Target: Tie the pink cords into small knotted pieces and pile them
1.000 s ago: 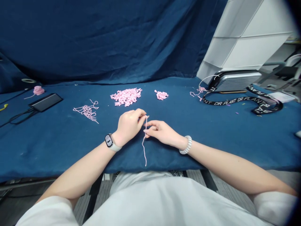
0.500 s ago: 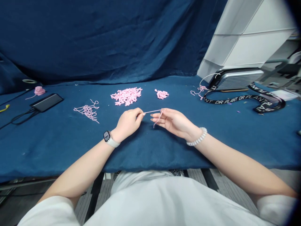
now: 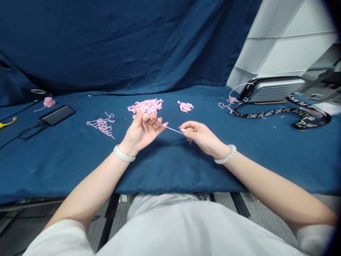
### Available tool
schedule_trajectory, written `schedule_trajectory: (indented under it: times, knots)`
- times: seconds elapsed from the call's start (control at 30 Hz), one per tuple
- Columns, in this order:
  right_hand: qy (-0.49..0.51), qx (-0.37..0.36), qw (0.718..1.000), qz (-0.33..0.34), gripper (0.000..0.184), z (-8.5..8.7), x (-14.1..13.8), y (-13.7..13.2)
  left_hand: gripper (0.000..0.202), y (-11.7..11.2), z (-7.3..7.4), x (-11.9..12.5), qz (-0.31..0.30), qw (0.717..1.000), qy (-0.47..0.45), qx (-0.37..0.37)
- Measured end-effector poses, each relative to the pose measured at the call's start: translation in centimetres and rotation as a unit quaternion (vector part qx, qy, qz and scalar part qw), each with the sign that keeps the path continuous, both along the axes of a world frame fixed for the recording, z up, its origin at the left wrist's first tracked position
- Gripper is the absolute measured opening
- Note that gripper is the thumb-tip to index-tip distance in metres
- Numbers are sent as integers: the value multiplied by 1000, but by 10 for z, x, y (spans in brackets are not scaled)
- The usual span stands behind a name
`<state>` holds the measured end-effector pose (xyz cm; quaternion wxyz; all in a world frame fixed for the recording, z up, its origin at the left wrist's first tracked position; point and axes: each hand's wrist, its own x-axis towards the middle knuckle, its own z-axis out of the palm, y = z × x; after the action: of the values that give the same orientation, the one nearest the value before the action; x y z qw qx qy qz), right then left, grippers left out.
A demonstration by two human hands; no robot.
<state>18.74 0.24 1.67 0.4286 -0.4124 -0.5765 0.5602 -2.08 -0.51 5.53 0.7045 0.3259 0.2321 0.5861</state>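
A pink length of yarn [image 3: 172, 129] is stretched between my two hands above the blue cloth. My left hand [image 3: 142, 133] is palm up, with the yarn passing over its fingers and a loose end hanging by the thumb. In my right hand [image 3: 199, 135] the yarn is pinched between thumb and index finger, and a short end pokes out below. Behind my left hand lies a heap of small knotted pink pieces [image 3: 149, 105], partly hidden by its fingers. A smaller pink cluster [image 3: 185, 106] sits farther right. Loose cut yarn strands [image 3: 102, 125] lie to the left.
At the far left are a pink yarn ball [image 3: 49, 102], a black device [image 3: 57, 115] with cables and a yellow object [image 3: 8, 123]. On the right, a silver case [image 3: 278, 89] stands behind a black lettered lanyard [image 3: 266, 113] and a tangle of pink yarn [image 3: 229, 102].
My left hand has turned from palm down to palm up, bringing the yarn over its fingers. My right hand has rolled inward and closed into a pinch. The view has shifted slightly.
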Motion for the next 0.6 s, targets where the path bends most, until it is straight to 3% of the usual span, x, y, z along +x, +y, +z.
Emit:
schedule_trajectory:
  times: [0.1,0.3,0.47,0.6]
  knots:
    - [21,-17,1000,3,24,0,2,2,37,5,1,-4,43,998,-38,-19]
    - [154,-68,985,34,27,6,11,11,19,21,-3,-11,125,989,-72,-34]
    - [274,-28,960,50,24,11,16,11,36,31,-7,-19,154,985,-68,-34]
    - [272,-4,954,123,15,12,18,7,31,37,-12,-23,185,979,-70,-51]
